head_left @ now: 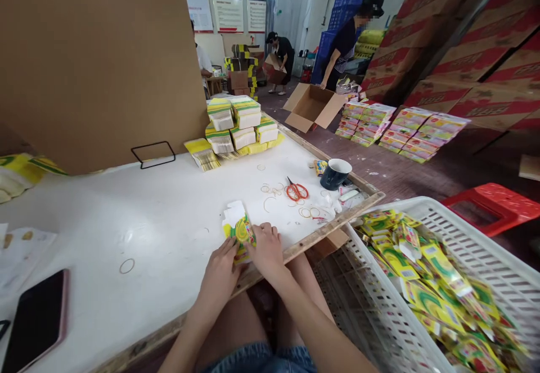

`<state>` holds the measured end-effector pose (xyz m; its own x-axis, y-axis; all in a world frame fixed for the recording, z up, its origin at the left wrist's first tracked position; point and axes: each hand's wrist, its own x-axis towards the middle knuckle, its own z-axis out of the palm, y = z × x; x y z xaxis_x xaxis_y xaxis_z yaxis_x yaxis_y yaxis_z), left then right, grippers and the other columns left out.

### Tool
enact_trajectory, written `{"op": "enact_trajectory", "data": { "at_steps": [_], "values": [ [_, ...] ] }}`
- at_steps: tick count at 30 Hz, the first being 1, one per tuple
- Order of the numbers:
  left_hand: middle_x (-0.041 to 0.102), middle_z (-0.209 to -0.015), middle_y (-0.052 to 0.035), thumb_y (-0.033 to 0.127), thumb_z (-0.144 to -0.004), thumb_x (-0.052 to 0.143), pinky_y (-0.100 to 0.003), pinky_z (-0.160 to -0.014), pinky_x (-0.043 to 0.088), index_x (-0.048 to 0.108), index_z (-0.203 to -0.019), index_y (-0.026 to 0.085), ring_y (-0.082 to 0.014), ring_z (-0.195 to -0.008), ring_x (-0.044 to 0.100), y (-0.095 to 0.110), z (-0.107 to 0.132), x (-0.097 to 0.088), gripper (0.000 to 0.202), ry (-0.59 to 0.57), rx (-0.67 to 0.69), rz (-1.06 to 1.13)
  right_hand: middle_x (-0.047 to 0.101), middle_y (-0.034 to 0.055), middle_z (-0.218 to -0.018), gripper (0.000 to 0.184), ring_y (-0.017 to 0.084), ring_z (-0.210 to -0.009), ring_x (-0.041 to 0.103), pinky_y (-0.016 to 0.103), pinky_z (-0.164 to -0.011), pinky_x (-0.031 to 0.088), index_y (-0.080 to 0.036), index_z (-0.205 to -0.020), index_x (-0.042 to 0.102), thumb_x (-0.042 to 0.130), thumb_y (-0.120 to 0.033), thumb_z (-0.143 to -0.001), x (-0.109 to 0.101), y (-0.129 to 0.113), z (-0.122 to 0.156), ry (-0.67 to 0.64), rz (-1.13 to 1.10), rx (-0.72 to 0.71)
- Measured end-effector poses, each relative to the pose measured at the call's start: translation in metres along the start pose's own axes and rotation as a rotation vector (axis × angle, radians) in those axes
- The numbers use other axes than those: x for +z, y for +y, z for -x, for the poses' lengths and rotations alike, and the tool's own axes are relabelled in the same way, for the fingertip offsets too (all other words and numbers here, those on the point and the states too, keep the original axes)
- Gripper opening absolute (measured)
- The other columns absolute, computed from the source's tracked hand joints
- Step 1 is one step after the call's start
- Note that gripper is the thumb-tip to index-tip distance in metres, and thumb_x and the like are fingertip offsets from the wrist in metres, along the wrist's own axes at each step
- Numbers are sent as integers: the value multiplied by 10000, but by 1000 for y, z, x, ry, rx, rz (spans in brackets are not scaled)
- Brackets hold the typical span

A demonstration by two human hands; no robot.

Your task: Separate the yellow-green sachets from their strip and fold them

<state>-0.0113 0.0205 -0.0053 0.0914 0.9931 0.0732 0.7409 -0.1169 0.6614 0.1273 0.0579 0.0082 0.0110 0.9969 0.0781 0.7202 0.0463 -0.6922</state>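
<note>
A small flat yellow-and-green carton (237, 228) lies at the near edge of the white table (160, 232), its white flap pointing away from me. My left hand (220, 274) grips its near left side with curled fingers. My right hand (266, 249) presses on its right side, fingers bent over the printed face. Both hands hold the carton against the table top.
Bundled stacks of flat cartons (238, 128) stand at the far table end. Orange scissors (297, 191), loose rubber bands (274, 190) and a dark cup (335, 173) lie to the right. A phone (37, 319) lies near left. A white crate (426, 283) of folded cartons stands at my right. People work in the background.
</note>
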Motion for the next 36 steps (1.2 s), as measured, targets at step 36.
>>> {"op": "enact_trajectory", "data": {
  "at_steps": [36],
  "values": [
    [734, -1060, -106, 368, -835, 633, -330, -890, 496, 657, -1146, 179, -246, -988, 664, 46, 32, 4, 365, -71, -242, 1316, 738, 81, -819, 259, 245, -812, 665, 324, -743, 509, -146, -819, 693, 685, -393, -744, -63, 0, 61, -217, -884, 218]
  ]
}}
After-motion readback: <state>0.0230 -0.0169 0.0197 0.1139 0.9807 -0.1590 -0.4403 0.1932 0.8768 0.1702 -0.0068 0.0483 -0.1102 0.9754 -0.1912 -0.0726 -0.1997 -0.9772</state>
